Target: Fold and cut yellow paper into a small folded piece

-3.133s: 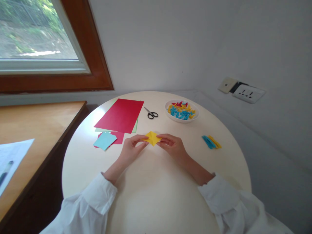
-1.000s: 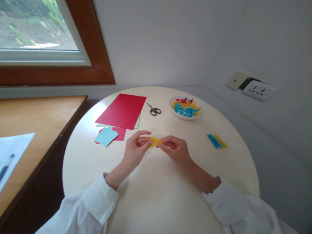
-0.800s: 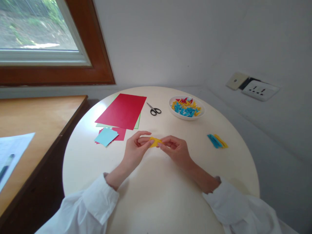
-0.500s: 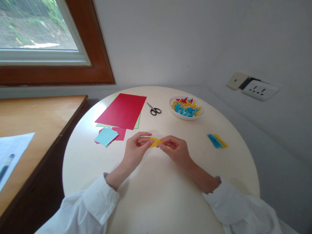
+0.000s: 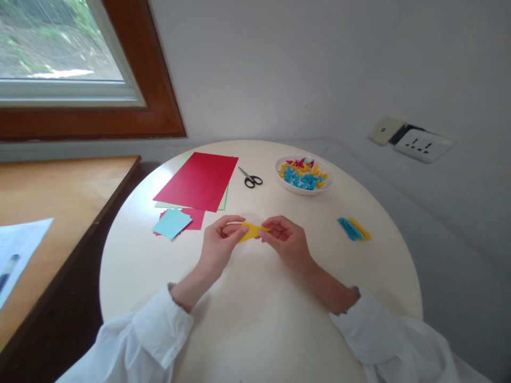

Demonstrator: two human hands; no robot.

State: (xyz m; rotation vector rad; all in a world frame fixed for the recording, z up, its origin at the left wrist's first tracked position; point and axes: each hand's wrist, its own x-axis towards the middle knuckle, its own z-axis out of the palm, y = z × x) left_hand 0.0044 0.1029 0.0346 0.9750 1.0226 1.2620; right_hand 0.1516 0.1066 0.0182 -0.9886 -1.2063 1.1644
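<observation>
Between my hands, above the middle of the round white table [image 5: 255, 319], is a small folded piece of yellow paper [image 5: 250, 231]. My left hand [image 5: 219, 242] pinches its left side with the thumb in front. My right hand [image 5: 288, 242] grips its right end between thumb and fingers. Part of the paper is hidden behind the fingertips. Beyond the left hand lie small square sheets, with a light blue paper square [image 5: 173, 223] on top of red ones.
A large red sheet [image 5: 197, 181] lies over green paper at the back left. Black-handled scissors [image 5: 251, 178] rest beside it. A white bowl [image 5: 295, 190] holds several blue, yellow and red folded paper pieces. Folded blue and yellow strips [image 5: 353, 229] lie at right. A wooden desk [image 5: 72, 186] stands at left.
My hands have drawn slightly apart, and more of the yellow paper shows between them. Both hands still hold it. The whole view has shifted a little.
</observation>
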